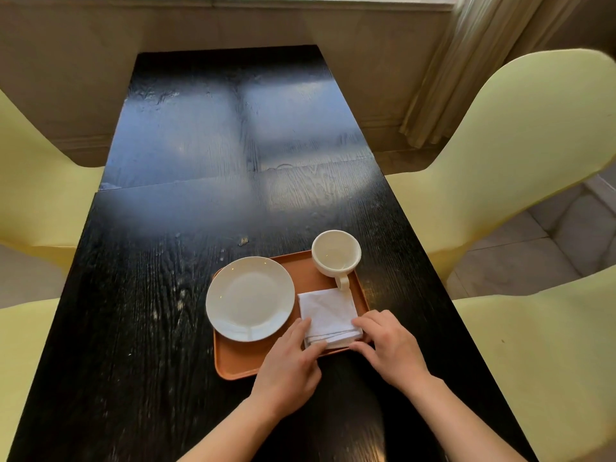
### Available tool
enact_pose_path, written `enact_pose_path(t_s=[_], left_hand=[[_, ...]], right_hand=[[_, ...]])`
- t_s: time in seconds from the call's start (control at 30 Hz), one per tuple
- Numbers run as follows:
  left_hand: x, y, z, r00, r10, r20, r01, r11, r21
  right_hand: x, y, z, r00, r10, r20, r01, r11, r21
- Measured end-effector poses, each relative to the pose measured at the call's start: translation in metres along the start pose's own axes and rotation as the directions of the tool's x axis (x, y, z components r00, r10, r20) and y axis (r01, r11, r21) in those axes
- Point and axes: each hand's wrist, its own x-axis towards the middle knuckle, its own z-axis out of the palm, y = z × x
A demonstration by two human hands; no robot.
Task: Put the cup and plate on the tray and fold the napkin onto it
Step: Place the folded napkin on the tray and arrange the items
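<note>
An orange tray [240, 360] lies on the black table near me. A white plate [250, 298] sits on its left half, overhanging the left rim. A white cup [336, 253] stands at the tray's far right corner, handle pointing toward me. A folded white napkin [328, 315] lies on the tray's right side, in front of the cup. My left hand [290, 365] touches the napkin's near left edge with fingers and thumb. My right hand [388, 345] touches its near right corner, fingers loosely bent over the edge.
The black wooden table [200, 211] stretches away toward a beige wall. Pale yellow chairs stand on both sides: one at the right [500, 161], another at the near right [550, 361], and more at the left [40, 181]. A curtain [443, 78] hangs at the back right.
</note>
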Motion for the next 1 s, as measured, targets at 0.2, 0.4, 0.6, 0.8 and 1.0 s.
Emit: enact_pose_path(t_s=[0.2,0.4,0.6,0.8,1.0], left_hand=[[-0.001,0.001,0.001,0.998,0.024,0.056,-0.027,0.999,0.041],[-0.005,0.0,0.006,0.991,0.031,0.13,-0.037,0.998,0.043],[-0.003,0.01,0.012,0.985,0.028,0.168,-0.022,0.999,-0.037],[-0.002,0.009,0.012,0.99,0.036,0.133,-0.038,0.999,0.013],[0.003,0.008,0.011,0.993,0.08,0.085,-0.093,0.984,0.155]], right_hand=[[0.011,0.001,-0.004,0.995,0.099,-0.003,-0.099,0.995,0.028],[0.009,0.006,-0.003,0.989,0.145,0.032,-0.148,0.981,0.122],[0.008,0.004,-0.003,0.975,0.218,-0.036,-0.208,0.962,0.178],[0.003,-0.002,-0.002,0.968,0.233,-0.091,-0.218,0.965,0.143],[0.007,-0.007,-0.001,0.971,0.228,-0.073,-0.222,0.972,0.081]])
